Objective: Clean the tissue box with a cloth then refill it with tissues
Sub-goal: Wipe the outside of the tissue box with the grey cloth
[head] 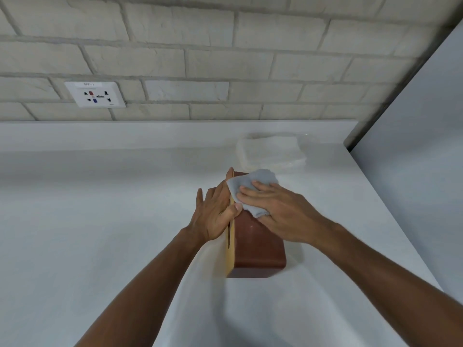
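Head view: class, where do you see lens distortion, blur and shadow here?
Head view: the brick wall's mortar lines bow, a wide-angle distortion; the tissue box's near left edge is smeared; the tissue stack behind it is pale and low in contrast against the counter; soft, faint shadows lie beside the box.

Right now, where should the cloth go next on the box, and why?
Probably slide the cloth toward the near end of the box. The right hand presses it on the far half of the brown side, the left hand steadies the wooden face, and the near half lies bare.
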Available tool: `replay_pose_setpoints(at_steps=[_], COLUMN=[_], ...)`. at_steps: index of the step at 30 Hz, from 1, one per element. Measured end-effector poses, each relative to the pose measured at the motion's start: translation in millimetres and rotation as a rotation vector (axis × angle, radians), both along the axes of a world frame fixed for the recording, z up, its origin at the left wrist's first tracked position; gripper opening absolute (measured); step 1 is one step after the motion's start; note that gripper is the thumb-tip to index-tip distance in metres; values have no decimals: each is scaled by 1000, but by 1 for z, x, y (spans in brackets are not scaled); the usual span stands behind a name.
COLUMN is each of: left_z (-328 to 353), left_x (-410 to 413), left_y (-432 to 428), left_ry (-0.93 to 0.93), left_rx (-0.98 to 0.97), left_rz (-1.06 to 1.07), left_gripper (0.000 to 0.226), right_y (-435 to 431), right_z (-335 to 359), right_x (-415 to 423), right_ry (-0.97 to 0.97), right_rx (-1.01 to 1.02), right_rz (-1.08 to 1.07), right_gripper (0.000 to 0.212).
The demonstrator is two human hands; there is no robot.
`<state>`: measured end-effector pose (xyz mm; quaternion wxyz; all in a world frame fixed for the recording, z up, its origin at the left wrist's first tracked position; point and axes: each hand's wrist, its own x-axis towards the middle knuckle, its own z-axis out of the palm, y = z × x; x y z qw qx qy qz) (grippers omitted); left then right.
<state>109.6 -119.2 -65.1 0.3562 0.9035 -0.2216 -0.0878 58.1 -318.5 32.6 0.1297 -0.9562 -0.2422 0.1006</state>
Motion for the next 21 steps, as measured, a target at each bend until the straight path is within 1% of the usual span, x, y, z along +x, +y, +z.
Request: replay_pose_setpoints(at_steps=[2, 4, 5, 7, 10, 12, 14, 16, 19, 21], left_z=[-1, -1, -1, 0, 1, 2, 4, 5, 6, 6], left_x=[1, 1, 1, 1, 1, 1, 1, 0, -2, -2], left_y=[0, 0, -1, -1, 0, 1, 0, -1, -1, 0], left_ry=[11, 20, 22, 19, -5, 4, 21, 36, 27, 20], left_rx=[19, 17, 9, -2, 13, 28, 28, 14, 14, 25], left_rz=[14, 23, 23, 21, 9, 11, 23, 26, 26, 28], left_gripper=[89, 88, 87, 89, 95, 94, 91, 90, 92, 93], right_y=[-23, -39, -37, -17, 4, -13, -33, -32, -10, -19], right_z=[2, 3, 4, 1, -9, -9, -4, -1, -7, -6], right_x=[2, 9, 11, 13, 1, -3, 0, -1, -27, -43], right_ry=[9, -14, -37, -63, -30, -30, -25, -39, -166, -130], right_rx=[-60, -119, -123, -83, 45, 59, 21, 11, 35, 64], right_rz=[-1, -61, -89, -99, -37, -24, -102, -162, -64, -11], right_gripper=[58, 49, 48, 49, 65, 59, 56, 54, 52, 56])
